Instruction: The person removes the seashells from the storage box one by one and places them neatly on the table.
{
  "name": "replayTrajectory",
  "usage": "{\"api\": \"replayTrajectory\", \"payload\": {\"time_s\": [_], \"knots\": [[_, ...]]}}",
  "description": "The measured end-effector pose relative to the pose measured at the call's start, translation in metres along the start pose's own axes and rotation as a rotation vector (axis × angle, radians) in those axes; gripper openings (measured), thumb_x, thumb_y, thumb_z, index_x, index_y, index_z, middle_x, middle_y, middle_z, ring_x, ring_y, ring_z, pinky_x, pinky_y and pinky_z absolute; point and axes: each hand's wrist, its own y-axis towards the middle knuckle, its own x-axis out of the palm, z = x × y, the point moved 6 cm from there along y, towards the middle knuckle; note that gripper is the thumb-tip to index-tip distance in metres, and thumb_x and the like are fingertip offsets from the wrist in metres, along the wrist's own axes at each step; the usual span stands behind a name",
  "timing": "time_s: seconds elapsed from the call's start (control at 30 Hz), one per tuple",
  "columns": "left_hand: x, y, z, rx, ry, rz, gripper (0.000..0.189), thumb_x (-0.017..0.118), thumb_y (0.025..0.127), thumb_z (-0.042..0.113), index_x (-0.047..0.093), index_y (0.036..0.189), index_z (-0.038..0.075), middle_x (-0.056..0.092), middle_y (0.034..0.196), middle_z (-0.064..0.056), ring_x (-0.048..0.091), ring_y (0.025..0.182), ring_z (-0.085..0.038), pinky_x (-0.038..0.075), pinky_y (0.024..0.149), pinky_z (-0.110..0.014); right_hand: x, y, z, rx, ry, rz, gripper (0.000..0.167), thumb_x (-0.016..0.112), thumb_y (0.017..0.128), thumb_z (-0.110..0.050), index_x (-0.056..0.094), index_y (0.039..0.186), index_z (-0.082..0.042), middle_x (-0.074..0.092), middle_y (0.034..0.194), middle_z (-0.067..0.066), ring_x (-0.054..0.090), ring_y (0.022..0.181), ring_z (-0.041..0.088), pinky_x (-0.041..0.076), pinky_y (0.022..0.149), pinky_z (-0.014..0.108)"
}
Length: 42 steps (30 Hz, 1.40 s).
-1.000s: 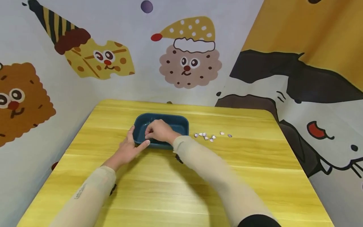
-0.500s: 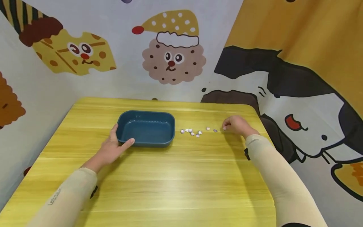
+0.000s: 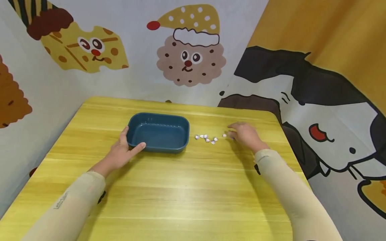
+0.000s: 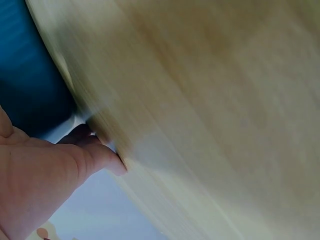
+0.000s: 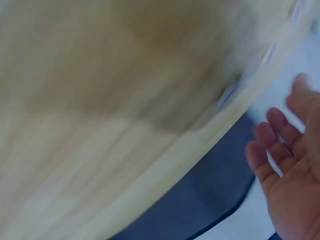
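My left hand (image 3: 120, 150) lies at the left front corner of a dark blue rectangular tray (image 3: 181, 149), fingers along its left side and thumb at the front rim. In the left wrist view, part of the tray (image 4: 30, 65) shows beside the hand (image 4: 45, 170). Several small white-and-purple pieces like seashells (image 3: 207, 140) lie right of the tray. Farther right, my right hand (image 3: 246, 135) hovers with parted fingers, close over a purple piece (image 3: 233, 138) that it partly covers. The right wrist view shows this hand (image 5: 295, 155) with loosely extended fingers and nothing held.
The tray stands toward the back of a yellow wood-grain table (image 3: 181, 187). Behind the table hangs a cartoon-printed cloth (image 3: 138, 87), which also runs along the left and right sides. One white piece (image 3: 224, 135) lies apart, just left of my right hand.
My right hand has left the inside of the tray, swung right past the pieces, then come back slightly left with its fingers spreading. The left hand stays at the tray. The head view has shifted.
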Motion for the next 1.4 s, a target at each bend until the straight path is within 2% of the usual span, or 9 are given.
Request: {"api": "replayTrajectory", "payload": {"time_s": [0.1, 0.17, 0.4, 0.57, 0.8, 1.07, 1.17, 1.23, 1.4], "knots": [[-0.001, 0.001, -0.001, -0.006, 0.006, 0.001, 0.117, 0.044, 0.102, 0.078, -0.033, 0.165, 0.016, 0.015, 0.168, -0.046, 0.02, 0.154, -0.068, 0.024, 0.118, -0.083, 0.011, -0.001, -0.035, -0.205, -0.053, -0.025, 0.051, 0.068, 0.107, -0.03, 0.06, 0.152, -0.007, 0.056, 0.158, 0.024, 0.051, 0.149, 0.047, 0.039, 0.124, 0.062], [-0.001, 0.001, -0.001, -0.009, 0.011, 0.007, 0.117, 0.044, 0.102, 0.078, -0.032, 0.165, 0.015, 0.015, 0.168, -0.046, 0.019, 0.154, -0.067, 0.023, 0.118, -0.083, 0.022, -0.003, -0.047, -0.257, -0.065, -0.074, 0.058, 0.065, 0.108, -0.035, 0.053, 0.158, -0.009, 0.047, 0.164, 0.025, 0.042, 0.154, 0.048, 0.034, 0.127, 0.063], [0.0, 0.002, 0.0, -0.019, 0.011, -0.013, 0.117, 0.043, 0.102, 0.079, -0.033, 0.165, 0.017, 0.018, 0.168, -0.046, 0.018, 0.155, -0.067, 0.024, 0.119, -0.082, 0.044, -0.012, -0.036, -0.107, -0.023, -0.189, 0.071, 0.057, 0.109, -0.052, 0.039, 0.168, -0.017, 0.032, 0.175, 0.02, 0.03, 0.162, 0.044, 0.03, 0.129, 0.062], [-0.002, 0.002, 0.0, -0.021, 0.013, -0.008, 0.117, 0.042, 0.102, 0.08, -0.034, 0.165, 0.018, 0.016, 0.168, -0.046, 0.018, 0.155, -0.067, 0.024, 0.119, -0.081, 0.045, -0.021, -0.038, -0.119, -0.068, -0.18, 0.075, 0.052, 0.11, -0.055, 0.031, 0.17, -0.016, 0.026, 0.176, 0.021, 0.024, 0.164, 0.044, 0.024, 0.131, 0.063], [0.0, 0.003, 0.0, -0.01, 0.024, -0.015, 0.116, 0.042, 0.102, 0.078, -0.033, 0.165, 0.016, 0.017, 0.168, -0.046, 0.018, 0.155, -0.066, 0.023, 0.12, -0.081, 0.05, -0.027, -0.065, -0.206, -0.154, -0.187, 0.082, 0.048, 0.11, -0.059, 0.024, 0.171, -0.01, 0.023, 0.177, 0.018, 0.016, 0.166, 0.042, 0.014, 0.133, 0.065], [0.0, 0.003, -0.001, -0.016, 0.026, -0.011, 0.117, 0.041, 0.101, 0.081, -0.033, 0.165, 0.016, 0.017, 0.169, -0.045, 0.016, 0.155, -0.067, 0.02, 0.12, -0.082, 0.055, -0.018, -0.065, -0.108, -0.14, -0.228, 0.084, 0.041, 0.111, -0.061, 0.016, 0.172, -0.01, 0.016, 0.18, 0.013, 0.006, 0.169, 0.037, 0.005, 0.135, 0.063], [-0.001, 0.002, -0.001, -0.026, 0.023, -0.009, 0.117, 0.041, 0.101, 0.081, -0.032, 0.166, 0.016, 0.014, 0.169, -0.045, 0.014, 0.155, -0.068, 0.019, 0.119, -0.083, 0.05, -0.005, -0.072, -0.12, -0.094, -0.166, 0.076, 0.047, 0.112, -0.055, 0.028, 0.17, -0.009, 0.026, 0.178, 0.014, 0.015, 0.167, 0.042, 0.01, 0.134, 0.065], [-0.001, 0.002, -0.001, -0.029, 0.023, -0.006, 0.117, 0.041, 0.101, 0.081, -0.033, 0.165, 0.017, 0.011, 0.17, -0.044, 0.013, 0.155, -0.068, 0.019, 0.119, -0.084, 0.046, 0.006, -0.079, -0.137, -0.08, -0.085, 0.066, 0.054, 0.112, -0.047, 0.044, 0.164, -0.007, 0.042, 0.171, 0.015, 0.031, 0.162, 0.043, 0.02, 0.132, 0.065], [0.0, 0.002, 0.001, -0.022, 0.024, -0.004, 0.117, 0.042, 0.101, 0.08, -0.032, 0.166, 0.017, 0.01, 0.172, -0.042, 0.014, 0.155, -0.068, 0.018, 0.119, -0.084, 0.039, 0.031, -0.088, -0.127, -0.053, 0.059, 0.035, 0.072, 0.105, -0.028, 0.076, 0.132, -0.007, 0.077, 0.13, 0.013, 0.072, 0.122, 0.035, 0.054, 0.11, 0.053]]}}
